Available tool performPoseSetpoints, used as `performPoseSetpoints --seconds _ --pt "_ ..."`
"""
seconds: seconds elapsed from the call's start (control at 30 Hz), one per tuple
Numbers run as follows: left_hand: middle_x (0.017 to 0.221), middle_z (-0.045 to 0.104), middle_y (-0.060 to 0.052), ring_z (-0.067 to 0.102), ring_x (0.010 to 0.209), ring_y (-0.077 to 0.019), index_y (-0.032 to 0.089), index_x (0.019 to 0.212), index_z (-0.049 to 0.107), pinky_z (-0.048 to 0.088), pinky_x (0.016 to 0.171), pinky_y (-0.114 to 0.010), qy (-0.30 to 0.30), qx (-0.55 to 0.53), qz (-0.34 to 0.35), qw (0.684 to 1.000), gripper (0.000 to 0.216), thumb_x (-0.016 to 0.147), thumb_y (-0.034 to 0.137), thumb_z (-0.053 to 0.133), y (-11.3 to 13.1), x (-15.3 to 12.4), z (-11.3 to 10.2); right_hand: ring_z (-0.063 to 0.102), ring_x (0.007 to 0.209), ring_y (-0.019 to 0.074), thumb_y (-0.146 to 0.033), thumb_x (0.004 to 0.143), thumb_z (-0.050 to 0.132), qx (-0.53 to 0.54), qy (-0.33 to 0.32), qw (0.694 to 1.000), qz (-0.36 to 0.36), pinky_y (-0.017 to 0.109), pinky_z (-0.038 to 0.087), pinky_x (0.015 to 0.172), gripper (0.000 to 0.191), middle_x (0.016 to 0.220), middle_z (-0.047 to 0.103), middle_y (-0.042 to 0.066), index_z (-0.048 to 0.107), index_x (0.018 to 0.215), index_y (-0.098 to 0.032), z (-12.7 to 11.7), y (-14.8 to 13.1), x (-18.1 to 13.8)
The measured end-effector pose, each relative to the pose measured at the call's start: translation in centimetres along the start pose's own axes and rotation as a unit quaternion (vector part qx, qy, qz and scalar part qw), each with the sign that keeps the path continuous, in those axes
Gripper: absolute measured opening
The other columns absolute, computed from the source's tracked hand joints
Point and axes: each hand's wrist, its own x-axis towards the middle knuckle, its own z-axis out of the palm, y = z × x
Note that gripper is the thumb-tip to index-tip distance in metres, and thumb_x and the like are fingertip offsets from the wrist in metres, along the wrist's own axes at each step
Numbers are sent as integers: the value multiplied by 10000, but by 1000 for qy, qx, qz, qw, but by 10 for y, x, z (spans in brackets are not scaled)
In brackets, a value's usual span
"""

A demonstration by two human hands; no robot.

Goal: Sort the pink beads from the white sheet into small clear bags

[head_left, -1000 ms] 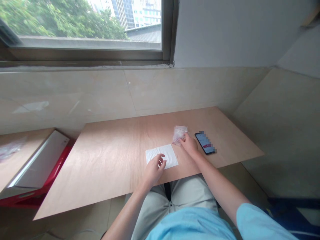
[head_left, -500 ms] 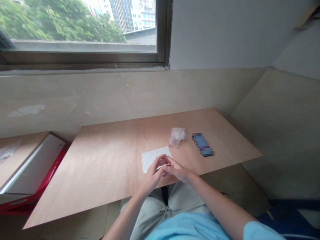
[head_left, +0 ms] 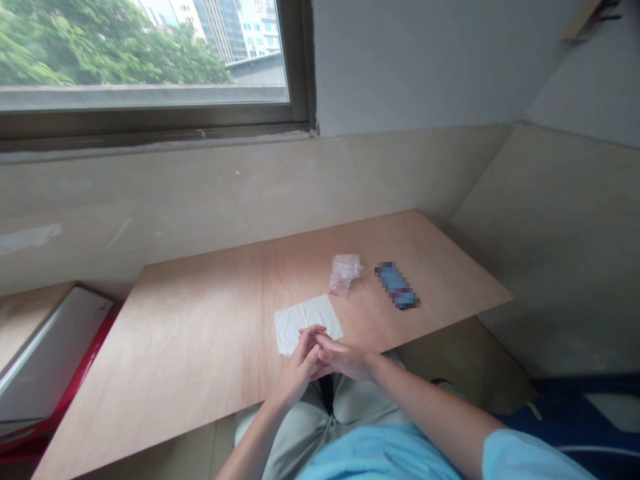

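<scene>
My left hand and my right hand meet over the near edge of the wooden table. Their fingers are folded across each other and closed, with no object visible between them. Part of the inner fingers is hidden. Just beyond the fingertips a white folded tissue or thin cloth lies flat on the tabletop. Farther back sits a small clear plastic bag with pinkish marks; its contents are hard to make out. To its right is a pixelated dark blue, phone-like object.
The table runs back to a tiled wall below a window. At the left stands a lower wooden-topped unit with a red part beside it. Dark blue items are on the floor at right.
My hands have drawn slightly nearer to my body, and the fingers have folded more closely together. The view has shifted a little to the right. The things on the table have stayed put.
</scene>
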Motion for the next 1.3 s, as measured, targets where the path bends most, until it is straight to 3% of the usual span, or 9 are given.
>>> performPoseSetpoints --seconds 0.17,0.3,0.53,0.83,1.0,1.13,1.23,1.3 --pt "1242 573 -78 552 1177 -273 252 1305 506 481 1003 -420 -2 19 0 1000 449 963 533 435 -4 1 0 424 1377 308 -699 766 727 41 -24 999 3 488 475 1033 891 1566 302 104 378 1511 -357 -2 3 3" --pt "1119 590 -57 587 1030 -244 245 1279 508 504 910 -385 7 42 0 999 438 962 535 428 -12 1 1 425 1378 306 -746 744 708 79 -39 996 21 525 452 1046 926 1562 333 96 348 1518 -387 2 7 5" --pt "942 570 -35 556 890 -214 217 1010 556 472 833 -338 49 38 -1 998 351 971 522 387 -15 4 5 420 1383 313 -722 727 748 105 -53 993 11 556 433 1050 953 1512 414 98 324 1522 -413 9 15 6" --pt "765 486 9 469 747 -177 196 814 506 391 734 -296 55 13 -2 998 385 920 565 471 -16 8 12 400 1409 290 -664 648 842 136 -84 986 41 507 384 1108 1130 1561 339 94 204 1552 -434 16 15 4" --pt "694 421 26 420 710 -160 192 749 480 352 693 -274 50 10 6 999 400 914 552 532 -17 7 13 402 1401 315 -681 605 852 121 -125 982 70 502 389 1105 1097 1500 420 127 344 1518 -346 16 8 0" --pt "824 496 -3 471 768 -167 194 938 556 401 711 -279 30 -73 -10 997 440 913 631 520 -13 1 13 471 1342 280 -742 642 789 88 -117 986 76 492 400 1094 1006 1437 476 113 392 1470 -331 4 -2 -1" --pt "1107 553 -74 546 954 -219 240 1220 545 474 802 -334 -14 -200 -24 979 581 927 722 404 -9 -5 15 610 1156 248 -772 768 658 47 -47 997 50 477 490 1002 816 1282 561 108 452 1374 -265 -4 0 4" --pt "1333 487 -108 534 1092 -254 285 1377 490 491 851 -359 -42 -251 -23 967 671 915 760 377 -10 -7 18 679 960 218 -719 845 620 5 17 999 29 444 573 860 672 1158 583 84 464 1293 -242 -5 7 9"
